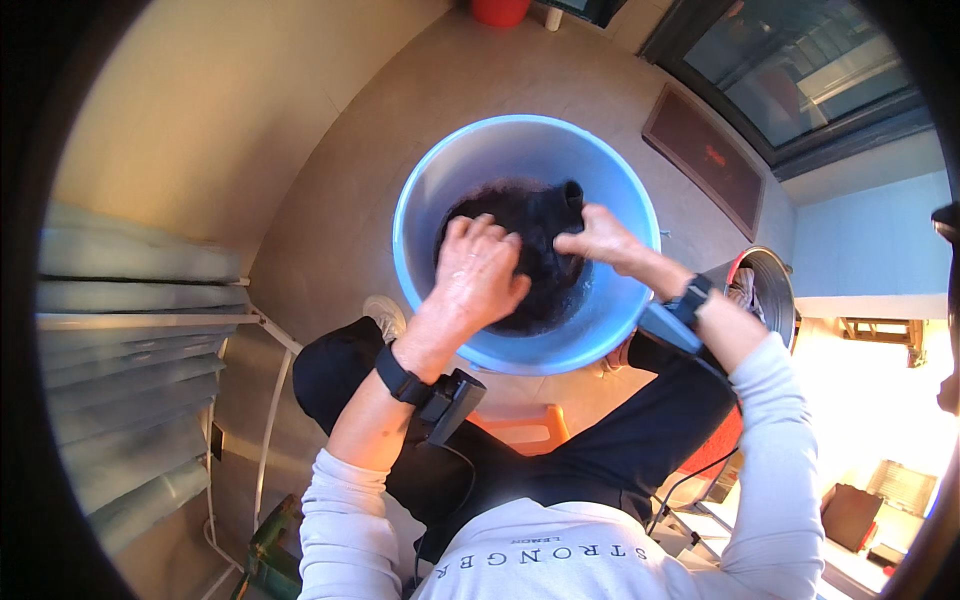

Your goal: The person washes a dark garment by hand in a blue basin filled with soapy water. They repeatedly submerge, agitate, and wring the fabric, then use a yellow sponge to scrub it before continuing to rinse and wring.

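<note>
A light-blue plastic tub (427, 176) stands on the floor between my knees. Wet black cloth (536, 214) lies in the dark water at its bottom, one rolled end sticking up near the right side. My left hand (476, 266) is over the cloth, wet and a little blurred, fingers bent downward; whether they grip any of it is hidden. My right hand (604, 236) reaches in from the right side and has a fold of the cloth between thumb and fingers. Each wrist wears a black strap with a device.
A metal bucket (780, 281) with cloth inside stands right of the tub. An orange plastic stool (551, 431) is between my legs. At left, a white drying rack (274, 334) carries grey-blue fabric (142, 367). A brown mat (705, 161) lies by the dark-framed glass door (810, 75). Far ahead is a red bucket (500, 10).
</note>
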Available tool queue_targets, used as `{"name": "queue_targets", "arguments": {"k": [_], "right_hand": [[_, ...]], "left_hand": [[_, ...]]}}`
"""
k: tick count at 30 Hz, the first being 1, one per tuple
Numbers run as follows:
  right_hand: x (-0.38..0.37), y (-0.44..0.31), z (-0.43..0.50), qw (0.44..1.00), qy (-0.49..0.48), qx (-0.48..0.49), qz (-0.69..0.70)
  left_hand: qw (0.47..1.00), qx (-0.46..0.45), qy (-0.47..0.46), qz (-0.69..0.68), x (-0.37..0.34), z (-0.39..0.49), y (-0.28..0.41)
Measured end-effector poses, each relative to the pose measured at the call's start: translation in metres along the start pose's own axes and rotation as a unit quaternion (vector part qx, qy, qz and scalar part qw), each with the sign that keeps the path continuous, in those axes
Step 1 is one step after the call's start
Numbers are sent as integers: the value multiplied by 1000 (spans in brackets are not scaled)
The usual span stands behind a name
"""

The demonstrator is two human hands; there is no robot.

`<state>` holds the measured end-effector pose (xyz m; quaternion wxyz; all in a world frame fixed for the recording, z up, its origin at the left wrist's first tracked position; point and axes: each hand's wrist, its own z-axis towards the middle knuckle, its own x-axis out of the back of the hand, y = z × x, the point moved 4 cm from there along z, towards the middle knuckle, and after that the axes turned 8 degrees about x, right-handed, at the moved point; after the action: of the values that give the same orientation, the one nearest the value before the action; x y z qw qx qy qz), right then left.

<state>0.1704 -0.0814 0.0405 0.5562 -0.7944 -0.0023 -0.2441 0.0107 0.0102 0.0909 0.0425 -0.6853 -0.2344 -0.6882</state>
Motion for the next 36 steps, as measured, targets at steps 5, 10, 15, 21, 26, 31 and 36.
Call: {"name": "queue_targets", "arguments": {"k": [5,10,15,21,26,31,36], "right_hand": [[-72,106,45,939,-197,-10,-283],[-123,172,72,871,-274,-127,-387],[-140,231,109,809,-384,-52,-443],[-105,176,119,747,-419,-37,-514],[-29,27,82,941,-178,-35,-284],[24,-119,22,949,-142,135,-248],[88,-229,-27,928,-79,162,-326]], "left_hand": [[992,69,78,-78,10,-6,-41],[989,74,82,-102,14,-8,-41],[986,85,75,-124,10,-1,-41],[979,91,120,-137,7,-2,-51],[983,107,96,-110,-4,-9,-56],[983,103,103,-110,-5,-10,-52],[983,122,102,-93,0,-15,-55]]}}
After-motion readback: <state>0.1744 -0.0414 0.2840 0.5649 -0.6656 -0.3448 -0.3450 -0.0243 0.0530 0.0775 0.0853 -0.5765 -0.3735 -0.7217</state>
